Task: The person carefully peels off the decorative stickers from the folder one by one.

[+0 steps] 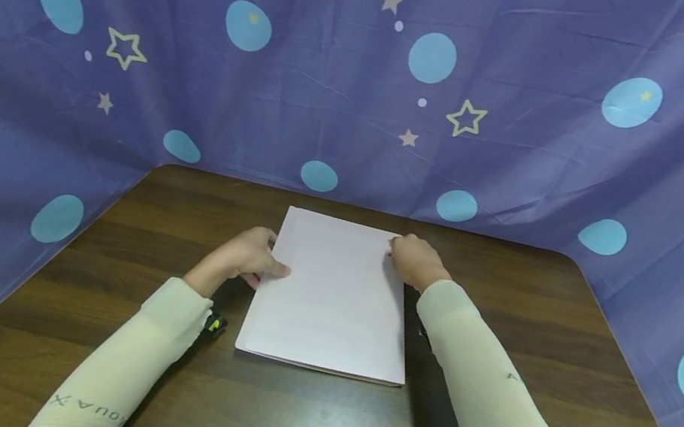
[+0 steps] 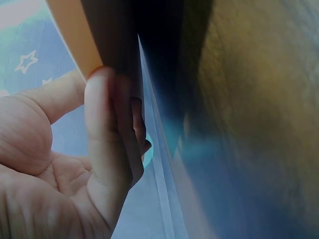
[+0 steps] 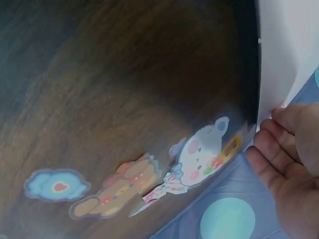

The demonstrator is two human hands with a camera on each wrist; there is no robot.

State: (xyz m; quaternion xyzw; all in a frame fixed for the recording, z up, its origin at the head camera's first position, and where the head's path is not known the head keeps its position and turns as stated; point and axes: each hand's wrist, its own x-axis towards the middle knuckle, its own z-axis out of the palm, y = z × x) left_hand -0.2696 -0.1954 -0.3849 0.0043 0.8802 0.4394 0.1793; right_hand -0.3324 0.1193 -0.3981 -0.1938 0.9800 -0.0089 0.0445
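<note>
A white, folded paper-like folder [image 1: 333,303] lies on the wooden table, its layered front edge facing me. My left hand [image 1: 244,255] grips its left edge, thumb on top and fingers underneath. From the left wrist view, the folder's edge [image 2: 84,40] runs between thumb and fingers, tilted up from the tabletop. At the far right corner, my right hand [image 1: 417,261] pinches the folder between thumb and curled fingers. The right wrist view has the white sheet [image 3: 284,55] rising beside the right fingertips.
The dark wooden table [image 1: 561,374] reaches back to a purple-blue curtain [image 1: 333,105] with stars and dots. In the right wrist view, a cloud sticker [image 3: 57,185], a brown bear sticker [image 3: 122,186] and a white animal sticker [image 3: 199,154] lie near the table's edge.
</note>
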